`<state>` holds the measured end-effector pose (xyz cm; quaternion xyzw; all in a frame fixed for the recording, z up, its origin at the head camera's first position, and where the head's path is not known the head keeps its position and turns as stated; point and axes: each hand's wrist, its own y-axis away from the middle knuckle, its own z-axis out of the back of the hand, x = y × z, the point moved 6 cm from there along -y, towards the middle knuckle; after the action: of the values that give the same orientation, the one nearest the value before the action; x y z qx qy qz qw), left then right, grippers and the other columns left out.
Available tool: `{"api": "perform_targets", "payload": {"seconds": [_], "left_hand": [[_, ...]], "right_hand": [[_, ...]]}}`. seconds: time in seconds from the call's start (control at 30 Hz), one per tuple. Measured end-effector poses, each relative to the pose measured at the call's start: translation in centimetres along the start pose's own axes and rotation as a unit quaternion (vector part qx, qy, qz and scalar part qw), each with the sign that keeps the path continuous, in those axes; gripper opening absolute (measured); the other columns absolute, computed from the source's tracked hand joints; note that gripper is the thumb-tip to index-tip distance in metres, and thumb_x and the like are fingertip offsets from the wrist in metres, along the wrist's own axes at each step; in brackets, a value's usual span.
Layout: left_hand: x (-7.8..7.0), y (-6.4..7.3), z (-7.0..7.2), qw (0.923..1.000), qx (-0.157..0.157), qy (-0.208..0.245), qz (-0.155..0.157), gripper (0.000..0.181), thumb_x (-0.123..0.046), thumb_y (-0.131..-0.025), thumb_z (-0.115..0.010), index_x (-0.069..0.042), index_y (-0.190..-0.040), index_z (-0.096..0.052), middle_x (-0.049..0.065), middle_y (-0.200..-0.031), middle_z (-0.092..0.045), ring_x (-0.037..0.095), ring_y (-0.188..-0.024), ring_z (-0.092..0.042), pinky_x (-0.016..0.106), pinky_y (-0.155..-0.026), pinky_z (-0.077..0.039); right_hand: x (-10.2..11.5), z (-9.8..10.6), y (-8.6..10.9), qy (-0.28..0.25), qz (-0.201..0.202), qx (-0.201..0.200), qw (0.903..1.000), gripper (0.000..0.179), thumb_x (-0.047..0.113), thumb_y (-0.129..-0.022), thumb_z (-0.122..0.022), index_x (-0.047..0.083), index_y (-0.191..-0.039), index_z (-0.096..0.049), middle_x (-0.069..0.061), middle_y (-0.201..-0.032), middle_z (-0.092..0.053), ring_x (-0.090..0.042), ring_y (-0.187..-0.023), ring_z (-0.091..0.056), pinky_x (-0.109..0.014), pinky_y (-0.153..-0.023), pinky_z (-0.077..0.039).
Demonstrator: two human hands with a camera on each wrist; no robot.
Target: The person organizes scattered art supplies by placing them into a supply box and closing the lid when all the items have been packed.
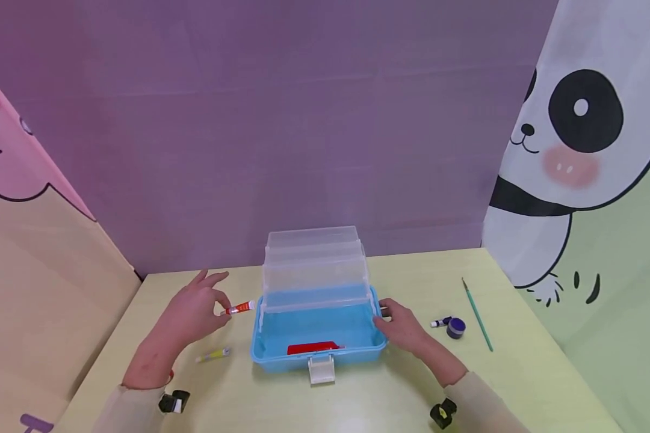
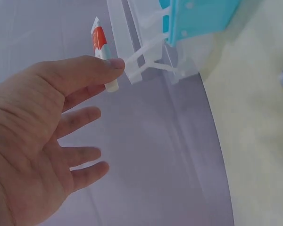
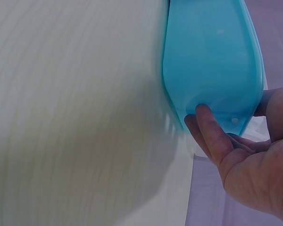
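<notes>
My left hand [image 1: 195,307] pinches a small red-and-white paint tube [image 1: 239,308] between thumb and forefinger, just left of the box. In the left wrist view the tube [image 2: 101,44] points up past the thumb, and the other fingers are spread apart. A light-blue plastic box [image 1: 319,362] stands on the table with its clear lid [image 1: 316,264] raised. Inside it, along the front wall, lies a red tube [image 1: 311,347]. My right hand [image 1: 403,328] grips the box's right side. The right wrist view shows its fingers [image 3: 210,127] against the outer wall [image 3: 212,61] and the thumb over the rim.
A yellow paint tube [image 1: 213,355] lies on the table [image 1: 352,403] below my left hand. To the right are a dark purple-and-white tube [image 1: 440,322], a round purple pot [image 1: 456,328] and a thin green paintbrush [image 1: 479,319]. A purple backdrop [image 1: 314,132] rises behind the table.
</notes>
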<state>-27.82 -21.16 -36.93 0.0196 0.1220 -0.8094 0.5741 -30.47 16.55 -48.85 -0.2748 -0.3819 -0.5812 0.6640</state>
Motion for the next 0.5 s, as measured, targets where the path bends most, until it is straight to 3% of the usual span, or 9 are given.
{"api": "perform_targets", "payload": {"seconds": [0.1,0.33,0.5], "left_hand": [[-0.5,-0.9,0.0,1.0,-0.005,-0.005,-0.005,0.011,-0.011,-0.073,-0.08,-0.02,-0.072,-0.074,0.026,-0.137,-0.049,0.058,-0.132,-0.027,0.065,-0.102,-0.031],[-1.7,-2.5,-0.3,0.9999,-0.009,-0.004,0.003,0.006,-0.013,-0.075,-0.078,-0.018,-0.077,-0.075,0.018,-0.129,-0.056,0.041,-0.123,-0.043,0.051,-0.083,-0.052],[-2.5,-3.4,-0.7,1.0,-0.003,-0.002,0.0,0.004,-0.014,-0.078,-0.077,-0.017,-0.08,-0.076,0.016,-0.122,-0.06,0.04,-0.116,-0.051,0.05,-0.081,-0.054]], "right_hand": [[0.2,0.1,0.1,0.0,0.004,-0.001,1.0,0.038,0.017,-0.095,-0.062,0.001,-0.128,-0.053,-0.017,-0.121,-0.061,-0.036,-0.105,-0.061,-0.047,-0.08,-0.056],[0.5,0.1,0.3,-0.001,0.007,-0.004,1.0,0.036,0.017,-0.095,-0.061,0.001,-0.127,-0.054,-0.017,-0.121,-0.061,-0.035,-0.105,-0.061,-0.047,-0.081,-0.055],[0.4,0.0,0.4,-0.001,0.007,-0.004,1.0,0.036,0.017,-0.095,-0.061,0.001,-0.127,-0.054,-0.017,-0.121,-0.061,-0.036,-0.106,-0.06,-0.047,-0.081,-0.055]]}}
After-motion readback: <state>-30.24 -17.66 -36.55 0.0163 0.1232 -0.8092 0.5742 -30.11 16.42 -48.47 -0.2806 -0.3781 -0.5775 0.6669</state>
